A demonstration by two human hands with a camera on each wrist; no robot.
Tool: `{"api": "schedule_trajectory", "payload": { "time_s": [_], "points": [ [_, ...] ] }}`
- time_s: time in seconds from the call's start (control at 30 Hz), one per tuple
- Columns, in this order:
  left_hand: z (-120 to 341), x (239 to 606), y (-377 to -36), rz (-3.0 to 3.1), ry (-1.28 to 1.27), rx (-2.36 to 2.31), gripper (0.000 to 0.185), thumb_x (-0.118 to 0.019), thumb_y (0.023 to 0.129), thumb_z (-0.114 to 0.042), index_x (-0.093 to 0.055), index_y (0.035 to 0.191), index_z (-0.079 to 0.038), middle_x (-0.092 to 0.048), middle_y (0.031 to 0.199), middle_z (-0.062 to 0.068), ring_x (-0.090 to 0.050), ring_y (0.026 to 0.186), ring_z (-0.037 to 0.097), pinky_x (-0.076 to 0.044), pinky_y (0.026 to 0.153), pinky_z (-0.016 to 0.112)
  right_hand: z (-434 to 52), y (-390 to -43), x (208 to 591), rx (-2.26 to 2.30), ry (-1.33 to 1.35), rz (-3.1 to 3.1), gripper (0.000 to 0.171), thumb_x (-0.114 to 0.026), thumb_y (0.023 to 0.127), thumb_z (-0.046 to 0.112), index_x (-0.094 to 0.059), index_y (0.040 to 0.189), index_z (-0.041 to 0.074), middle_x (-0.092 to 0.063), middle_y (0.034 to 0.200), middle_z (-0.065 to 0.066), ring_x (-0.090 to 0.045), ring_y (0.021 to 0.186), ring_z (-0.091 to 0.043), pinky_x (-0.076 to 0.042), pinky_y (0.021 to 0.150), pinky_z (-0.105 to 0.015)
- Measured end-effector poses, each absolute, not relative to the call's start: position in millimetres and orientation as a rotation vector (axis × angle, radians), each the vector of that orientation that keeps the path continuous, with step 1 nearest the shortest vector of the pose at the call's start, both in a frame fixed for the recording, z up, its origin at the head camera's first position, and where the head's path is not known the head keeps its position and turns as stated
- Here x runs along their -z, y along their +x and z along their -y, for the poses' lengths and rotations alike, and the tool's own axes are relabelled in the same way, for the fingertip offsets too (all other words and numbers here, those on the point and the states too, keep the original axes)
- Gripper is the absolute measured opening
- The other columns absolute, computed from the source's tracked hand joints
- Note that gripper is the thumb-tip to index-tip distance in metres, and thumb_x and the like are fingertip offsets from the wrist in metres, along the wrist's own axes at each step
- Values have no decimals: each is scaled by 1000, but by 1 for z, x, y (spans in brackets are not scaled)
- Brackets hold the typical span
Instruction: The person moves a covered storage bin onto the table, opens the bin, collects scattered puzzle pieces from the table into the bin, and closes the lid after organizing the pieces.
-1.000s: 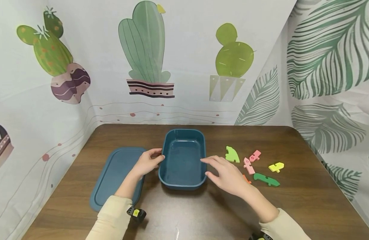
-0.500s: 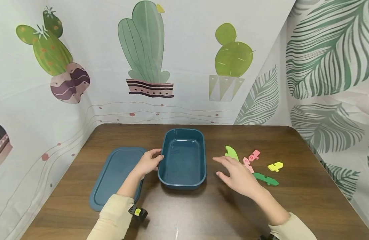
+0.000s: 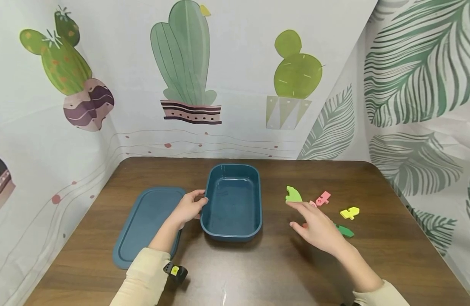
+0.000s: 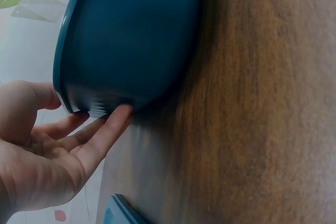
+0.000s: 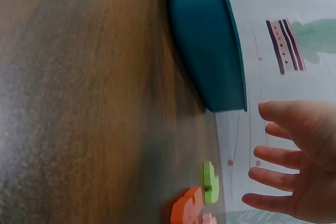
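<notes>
While left hand (image 3: 189, 207) touches blue tub (image 3: 232, 201) with straight fingers, right hand (image 3: 318, 227) hovers loose-fingered over foam pieces; orange piece (image 5: 186, 206) shows only in right wrist view.

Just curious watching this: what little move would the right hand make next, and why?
Probably lower the right hand and pinch a foam piece, perhaps the light green piece by its fingertips. It hovers open over the pieces holding nothing, while the left hand steadies the empty blue box.
</notes>
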State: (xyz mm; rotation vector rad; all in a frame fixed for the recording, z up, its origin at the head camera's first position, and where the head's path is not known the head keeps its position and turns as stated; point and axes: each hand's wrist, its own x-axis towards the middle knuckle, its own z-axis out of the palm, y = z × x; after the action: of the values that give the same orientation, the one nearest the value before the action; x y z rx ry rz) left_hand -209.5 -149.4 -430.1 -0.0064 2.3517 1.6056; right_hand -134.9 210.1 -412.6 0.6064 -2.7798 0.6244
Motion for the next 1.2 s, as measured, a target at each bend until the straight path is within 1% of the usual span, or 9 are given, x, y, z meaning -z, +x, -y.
{"api": "schedule_trajectory", "payload": {
  "time_s": [0.07, 0.13, 0.17, 0.3, 0.4, 0.53, 0.67, 0.97, 1.2],
  "points": [
    [150, 430, -209, -2353, -7, -1600, 46, -48, 95, -17, -38, 138, -4, -49, 130, 19, -56, 102, 30, -55, 71, 38, -213, -134, 414, -638, 586, 2783, 53, -73, 77, 18, -53, 126, 11, -58, 120, -8, -61, 95, -29, -42, 93, -54],
    [150, 430, -210, -2354, -13, -1592, 47, -48, 95, -17, -38, 138, -4, -49, 130, 19, -56, 101, 30, -55, 71, 38, -216, -134, 416, -641, 553, 2788, 52, -72, 77, 18, -54, 125, 11, -58, 118, -9, -51, 115, -39, -44, 88, -56],
    [150, 430, -210, -2352, -18, -1593, 47, -48, 95, -17, -38, 138, -4, -49, 130, 19, -55, 101, 29, -55, 71, 38, -217, -133, 417, -644, 539, 2794, 52, -72, 78, 18, -54, 125, 10, -58, 117, -10, -48, 118, -42, -44, 86, -57],
    [149, 431, -212, -2353, -29, -1594, 46, -48, 94, -17, -38, 138, -5, -50, 129, 19, -56, 99, 28, -55, 70, 38, -222, -132, 419, -626, 480, 2821, 51, -72, 78, 19, -54, 124, 8, -56, 119, -17, -49, 115, -43, -45, 83, -58],
    [149, 432, -212, -2354, -30, -1593, 46, -48, 94, -17, -39, 137, -5, -50, 129, 18, -56, 98, 28, -55, 70, 38, -224, -131, 421, -591, 428, 2831, 51, -72, 76, 20, -55, 123, 7, -55, 119, -21, -53, 106, -44, -45, 81, -58],
    [149, 431, -212, -2356, -28, -1594, 45, -49, 94, -16, -40, 137, -5, -51, 128, 18, -56, 96, 27, -55, 69, 38, -226, -130, 427, -532, 377, 2825, 50, -74, 74, 21, -57, 119, 6, -57, 109, -19, -57, 92, -41, -48, 76, -54],
    [149, 430, -211, -2353, -26, -1600, 44, -48, 94, -15, -41, 136, -4, -52, 127, 18, -56, 93, 27, -55, 68, 39, -228, -130, 433, -492, 335, 2813, 44, -74, 73, 21, -60, 112, 5, -59, 100, -16, -58, 83, -38, -49, 71, -51],
    [150, 431, -212, -2352, -28, -1590, 45, -48, 94, -15, -39, 137, -4, -50, 129, 19, -54, 99, 30, -55, 69, 40, -227, -130, 436, -448, 274, 2911, 38, -75, 71, 23, -62, 103, 8, -58, 94, -13, -58, 76, -30, -48, 56, -43],
    [150, 429, -211, -2349, -24, -1600, 44, -49, 94, -14, -40, 136, -2, -51, 126, 21, -56, 96, 30, -55, 67, 39, -226, -129, 439, -387, 258, 2930, 32, -76, 71, 21, -62, 98, 10, -56, 87, -11, -56, 70, -27, -45, 50, -39]
  ]
}}
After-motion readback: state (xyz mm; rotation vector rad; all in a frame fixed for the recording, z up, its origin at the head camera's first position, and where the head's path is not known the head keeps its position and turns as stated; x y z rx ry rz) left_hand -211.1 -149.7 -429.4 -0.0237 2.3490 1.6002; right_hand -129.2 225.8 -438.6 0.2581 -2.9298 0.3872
